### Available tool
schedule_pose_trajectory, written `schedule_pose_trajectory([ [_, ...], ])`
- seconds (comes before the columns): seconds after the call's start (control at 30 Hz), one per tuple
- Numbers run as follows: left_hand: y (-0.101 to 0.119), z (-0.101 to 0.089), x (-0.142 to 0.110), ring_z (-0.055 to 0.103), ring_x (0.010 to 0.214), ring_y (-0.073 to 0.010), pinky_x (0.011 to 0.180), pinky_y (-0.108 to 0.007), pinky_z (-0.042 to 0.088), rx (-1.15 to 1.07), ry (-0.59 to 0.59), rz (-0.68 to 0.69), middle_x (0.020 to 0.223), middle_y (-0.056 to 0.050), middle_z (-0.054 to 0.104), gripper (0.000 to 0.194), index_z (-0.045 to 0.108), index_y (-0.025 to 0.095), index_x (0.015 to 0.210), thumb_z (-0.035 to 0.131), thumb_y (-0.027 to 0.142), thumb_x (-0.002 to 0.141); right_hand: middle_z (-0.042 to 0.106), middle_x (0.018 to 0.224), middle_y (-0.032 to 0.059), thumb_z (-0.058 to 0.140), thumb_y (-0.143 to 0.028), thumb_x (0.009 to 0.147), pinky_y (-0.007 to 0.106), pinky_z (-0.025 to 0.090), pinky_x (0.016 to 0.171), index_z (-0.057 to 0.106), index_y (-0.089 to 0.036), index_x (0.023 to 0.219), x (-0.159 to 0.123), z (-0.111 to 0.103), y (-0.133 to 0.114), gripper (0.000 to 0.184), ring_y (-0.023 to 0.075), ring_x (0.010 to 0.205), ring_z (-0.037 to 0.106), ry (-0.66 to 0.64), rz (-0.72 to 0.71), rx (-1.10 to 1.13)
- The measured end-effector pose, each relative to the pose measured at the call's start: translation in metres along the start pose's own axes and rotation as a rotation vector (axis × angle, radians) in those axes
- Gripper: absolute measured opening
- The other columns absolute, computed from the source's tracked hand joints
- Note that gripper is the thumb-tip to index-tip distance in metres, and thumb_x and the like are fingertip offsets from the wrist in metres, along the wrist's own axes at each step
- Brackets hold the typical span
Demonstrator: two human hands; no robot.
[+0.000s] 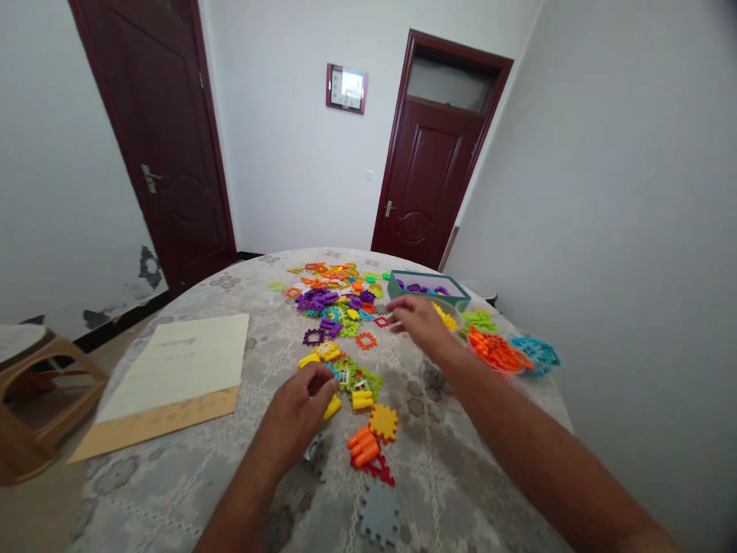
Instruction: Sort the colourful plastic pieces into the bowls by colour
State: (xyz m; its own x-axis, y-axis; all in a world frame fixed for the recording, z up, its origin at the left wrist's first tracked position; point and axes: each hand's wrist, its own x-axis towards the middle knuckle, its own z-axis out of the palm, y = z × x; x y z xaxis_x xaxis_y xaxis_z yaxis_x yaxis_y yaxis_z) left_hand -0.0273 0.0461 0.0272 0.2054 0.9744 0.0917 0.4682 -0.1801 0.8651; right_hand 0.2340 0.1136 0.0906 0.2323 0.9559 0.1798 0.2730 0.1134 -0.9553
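Note:
My left hand [302, 403] is low over the near part of the table, its fingers curled. A yellow block [332, 407] shows beside its thumb; whether the hand grips anything is hidden. Just past it lie green notched pieces [368, 378] with small white window pieces [344, 376], and more yellow pieces [327, 351]. My right hand [420, 321] reaches forward, fingers stretched and apart, with nothing visible in them. Near its fingertips is a red notched frame [381, 322]. An orange notched frame [366, 340] lies to the left, below the purple pieces [316, 299].
A green-edged box [429, 286] holds purple pieces. Orange pieces [496, 349] fill a container beside a blue basket [535, 355]. Nearer me are an orange block [363, 447], a yellow square [383, 422] and a grey square [378, 513]. Paper [178, 361] lies left; a stool [46, 392] stands beyond.

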Motion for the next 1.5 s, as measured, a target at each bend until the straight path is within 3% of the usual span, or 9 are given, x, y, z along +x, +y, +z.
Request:
schedule_pose_trajectory([
  [0.1,-0.007,0.001,0.002,0.069,0.088,-0.0236,0.081,-0.034,0.049,0.134,0.012,0.049,0.095,-0.005,0.074,0.031,0.066,0.022,0.099,0.053,0.05,0.094,0.071,0.093,0.0052,0.058,-0.005,0.086,0.035,0.054,0.086,0.072,-0.019,0.096,-0.079,0.018,0.023,0.022,0.0196,0.091,0.067,-0.291,-0.481,-0.384],
  [0.2,-0.01,0.003,0.003,0.069,0.091,-0.0244,0.084,-0.035,0.049,0.253,-0.038,0.054,0.099,-0.006,0.074,0.031,0.064,0.022,0.102,0.05,0.049,0.094,0.069,0.1,0.0072,0.054,-0.005,0.088,0.034,0.052,0.088,0.068,-0.019,0.103,-0.123,0.02,0.049,0.024,0.0204,0.096,0.064,-0.345,-0.625,-0.51],
  [0.37,-0.016,0.002,0.002,0.069,0.095,-0.0249,0.084,-0.035,0.049,0.42,-0.153,0.03,0.104,-0.007,0.074,0.034,0.064,0.023,0.11,0.046,0.048,0.095,0.067,0.106,0.009,0.051,-0.007,0.092,0.034,0.052,0.092,0.065,-0.019,0.11,-0.13,0.004,0.082,0.026,0.021,0.101,0.063,-0.257,-0.599,-0.535],
  [0.5,-0.027,-0.002,-0.001,0.067,0.114,-0.0274,0.097,-0.037,0.048,0.549,-0.225,0.005,0.123,-0.008,0.071,0.039,0.065,0.026,0.122,0.056,0.046,0.089,0.066,0.111,0.0104,0.051,-0.007,0.091,0.033,0.052,0.094,0.065,-0.018,0.116,-0.127,-0.004,0.094,0.031,0.0213,0.104,0.063,-0.224,-0.548,-0.558],
  [0.8,-0.024,-0.001,-0.011,0.051,0.139,-0.0341,0.111,-0.045,0.042,0.775,-0.358,-0.108,0.152,-0.011,0.056,0.067,0.061,0.028,0.138,0.068,0.032,0.071,0.065,0.116,0.0063,0.064,-0.022,0.086,0.032,0.049,0.091,0.067,-0.023,0.114,-0.133,-0.01,0.085,0.027,0.0219,0.106,0.062,-0.481,-0.368,-0.67],
  [0.9,-0.029,0.003,-0.01,0.053,0.138,-0.0351,0.113,-0.048,0.04,0.756,-0.351,-0.088,0.15,-0.013,0.058,0.067,0.06,0.027,0.139,0.066,0.029,0.072,0.065,0.113,0.0059,0.065,-0.023,0.086,0.031,0.049,0.09,0.067,-0.024,0.111,-0.132,-0.01,0.086,0.026,0.022,0.104,0.063,-0.489,-0.328,-0.655],
  [1.03,-0.037,0.006,-0.006,0.057,0.133,-0.0321,0.113,-0.045,0.041,0.694,-0.323,-0.033,0.147,-0.012,0.06,0.058,0.061,0.029,0.133,0.063,0.025,0.076,0.065,0.118,0.0077,0.066,-0.023,0.087,0.033,0.049,0.095,0.065,-0.025,0.125,-0.131,-0.007,0.093,0.039,0.0236,0.108,0.064,-0.436,-0.279,-0.615],
  [1.27,-0.012,0.008,-0.01,0.063,0.115,-0.0261,0.1,-0.038,0.047,0.595,-0.323,0.039,0.127,-0.011,0.066,0.037,0.061,0.025,0.12,0.053,0.021,0.084,0.064,0.131,0.0156,0.058,-0.017,0.093,0.039,0.046,0.107,0.06,-0.015,0.138,-0.128,-0.011,0.098,0.045,0.0259,0.12,0.06,-0.369,-0.224,-0.542],
  [1.5,0.0,-0.001,-0.016,0.062,0.117,-0.031,0.096,-0.04,0.047,0.663,-0.375,-0.022,0.13,-0.01,0.067,0.042,0.064,0.027,0.119,0.073,0.036,0.079,0.063,0.128,0.0134,0.069,-0.022,0.086,0.04,0.049,0.1,0.054,-0.017,0.149,-0.121,-0.019,0.102,0.065,0.0244,0.105,0.062,-0.421,-0.171,-0.522],
])
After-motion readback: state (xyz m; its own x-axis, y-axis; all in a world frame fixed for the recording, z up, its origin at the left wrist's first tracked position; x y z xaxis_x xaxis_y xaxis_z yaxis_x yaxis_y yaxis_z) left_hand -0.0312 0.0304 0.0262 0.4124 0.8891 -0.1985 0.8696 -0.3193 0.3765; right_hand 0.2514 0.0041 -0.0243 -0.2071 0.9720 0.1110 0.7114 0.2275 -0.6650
